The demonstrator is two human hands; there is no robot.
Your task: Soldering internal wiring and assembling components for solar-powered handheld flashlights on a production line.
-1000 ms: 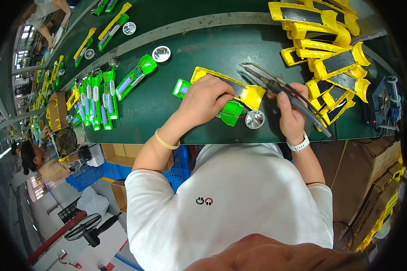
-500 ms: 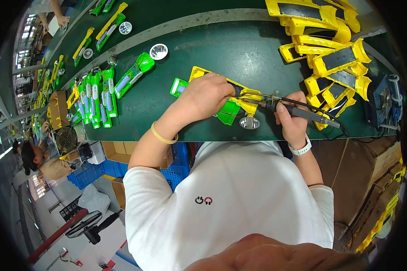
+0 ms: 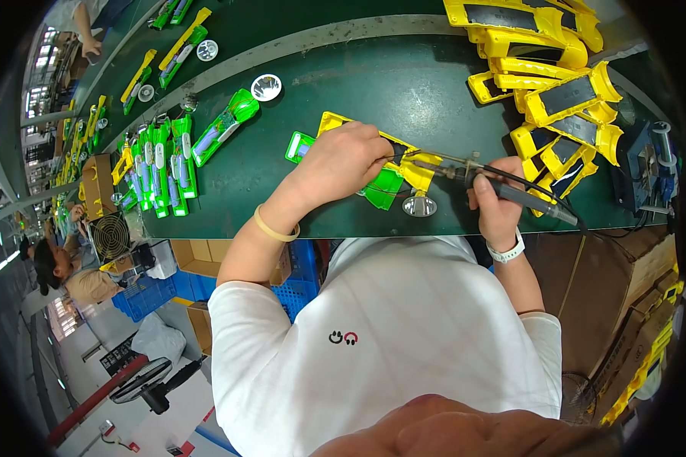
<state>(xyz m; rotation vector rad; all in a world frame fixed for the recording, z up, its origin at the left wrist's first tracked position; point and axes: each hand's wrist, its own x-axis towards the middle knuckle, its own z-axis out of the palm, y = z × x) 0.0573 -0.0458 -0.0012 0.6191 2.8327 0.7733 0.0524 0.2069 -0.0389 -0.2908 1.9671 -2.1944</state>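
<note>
My right hand (image 3: 498,199) is wrapped round a soldering iron (image 3: 520,196) with a thin metal feed tube along it. The iron slants up to the left, its tip close to my left fingers. My left hand (image 3: 348,160) lies over a yellow casing (image 3: 418,177) and a green casing (image 3: 384,187); its thumb and fingers are pinched together beside thin wires. Whatever sits in that pinch is hidden. A round silver reflector (image 3: 419,206) rests by the casings near the table's front edge.
Several yellow casings with dark panels (image 3: 560,100) are heaped at right, beside a dark soldering station (image 3: 634,179). Green lamp bodies (image 3: 160,164) stand in a row at left, near a single green body (image 3: 226,127) with a reflector (image 3: 266,87). Another person (image 3: 72,266) sits far left.
My right hand and the soldering iron have shifted slightly to the right, and the iron tilts a little more steeply. My left hand stays nearly in place over the casings.
</note>
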